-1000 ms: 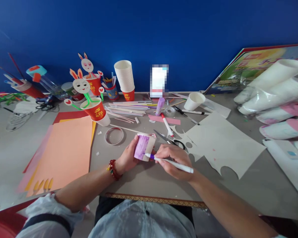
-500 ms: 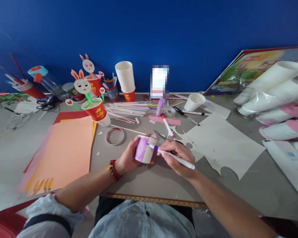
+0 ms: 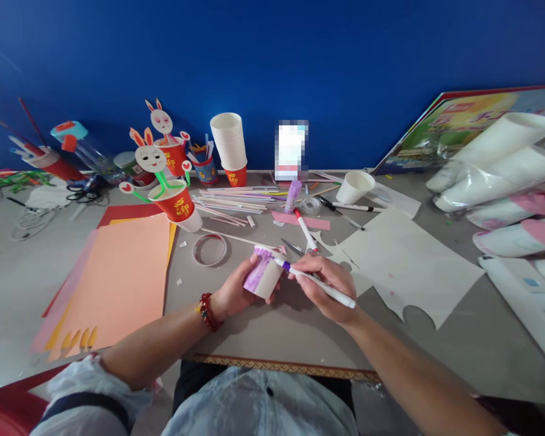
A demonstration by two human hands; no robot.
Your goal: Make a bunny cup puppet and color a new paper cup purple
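A white paper cup point(image 3: 264, 280), partly coloured purple on its left side, is gripped by my left hand point(image 3: 234, 288) above the table, tilted. Some of the left fingers are hidden behind the cup. In my right hand point(image 3: 327, 284) is a purple marker point(image 3: 320, 283), its tip at the upper part of the cup's wall, where the purple meets the white. Beyond the hands lie a red marker point(image 3: 305, 230) and a pair of scissors point(image 3: 293, 247), partly covered. A roll of tape point(image 3: 209, 250) rests to the left of the cup.
Coloured paper sheets point(image 3: 118, 272) lie at left, cut white paper point(image 3: 404, 260) at right. Rabbit-topped red cups point(image 3: 172, 203), a cup stack point(image 3: 229, 142), straws point(image 3: 236, 200), a glue stick point(image 3: 293, 195) and another white cup point(image 3: 355, 186) stand or lie along the back. Plastic-wrapped rolls point(image 3: 495, 163) fill the right.
My left hand has tilted the cup, its base swinging left and its rim right. The marker tip has moved slightly up and right along the cup's wall.
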